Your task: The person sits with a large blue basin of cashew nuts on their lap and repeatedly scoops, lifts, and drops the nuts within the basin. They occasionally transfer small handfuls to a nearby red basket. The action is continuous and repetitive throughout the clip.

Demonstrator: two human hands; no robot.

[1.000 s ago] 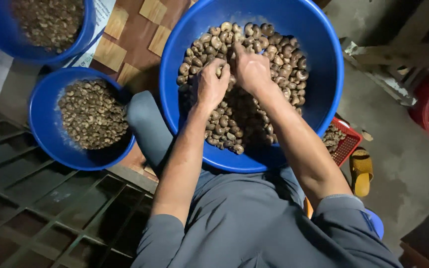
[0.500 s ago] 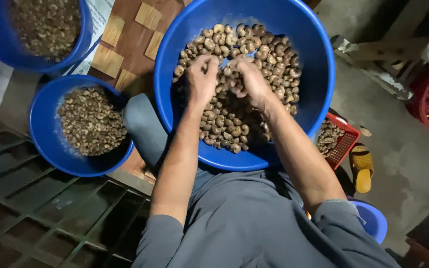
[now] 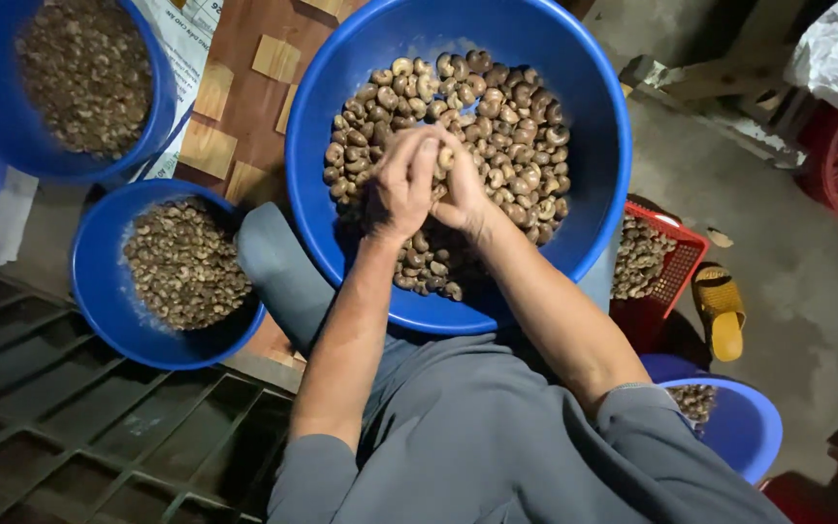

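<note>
Both hands meet over the middle of the big blue tub (image 3: 594, 126), which sits on the person's lap and fills the top centre of the view. The left hand (image 3: 402, 184) has its fingers curled together, knuckles up, and the right hand (image 3: 463, 189) presses against it from the 3 o'clock side, fingers bent inward. A pale nut (image 3: 445, 156) shows between the 2 hands, pinched at the fingertips; exactly which fingers clamp it I cannot tell. Under and around the hands lies the heap of brown nuts (image 3: 497, 116), piled mostly toward 12 and 2 o'clock in the tub, with a thinner scatter toward 6 o'clock.

At 9 o'clock from the tub, a smaller blue basin (image 3: 109, 320) holds smaller, darker pieces. At 10 o'clock, a second blue basin (image 3: 147, 107) holds more of the same. At 4 o'clock, tucked partly under the tub's rim, a red basket (image 3: 676, 257) carries more nuts. A yellow sandal (image 3: 722, 309) lies on the concrete just beyond it. At 5 o'clock, near the right elbow, another blue bowl (image 3: 749, 432) shows a few nuts.
</note>
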